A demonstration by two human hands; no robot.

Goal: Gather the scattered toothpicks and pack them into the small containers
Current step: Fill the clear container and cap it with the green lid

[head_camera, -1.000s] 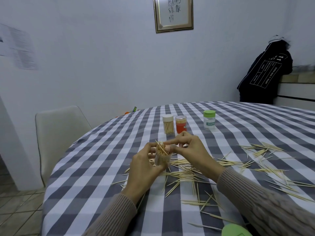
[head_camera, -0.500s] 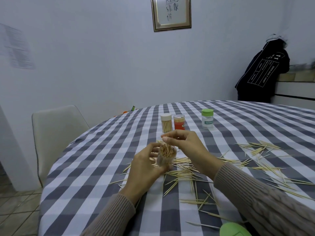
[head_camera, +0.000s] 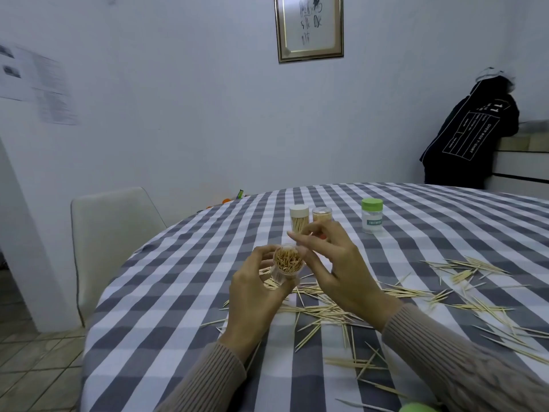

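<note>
Right, the counter [head_camera: 166,281] curves round at lower left, its checked cloth dropping off toward a pale chair [head_camera: 113,233] and tiled floor [head_camera: 32,370]. Bare cloth runs wide on the left side of the frame, and more of it stretches across the far right behind the jars. Centre and right are busy: loose toothpicks [head_camera: 323,310] lie scattered under and beside the hands, with another spread [head_camera: 469,272] at mid right and more trailing to the lower right corner.

Writing now: the green-lidded jar [head_camera: 372,215] at upper centre right carries a teal label reading TOOTHPICK. Beside it to the left stand a white-lidded jar [head_camera: 299,219] of picks and a clear-lidded one [head_camera: 322,215], close together. The framed picture [head_camera: 309,26] up top shows brush characters, not legible to me. A dark jacket [head_camera: 469,138] at far right has white print, part of it reading OVER SIZE T-SHIRT.

Centre frame, the left hand [head_camera: 255,298] curls around an open jar [head_camera: 286,263], tilted toward the camera and packed with picks, mouth showing. The right hand [head_camera: 335,272] sits just right of it, fingers loosely spread, forefinger and thumb pinched near one thin pick above the jar's rim. A green lid [head_camera: 416,408] peeks in at the bottom edge.
</note>
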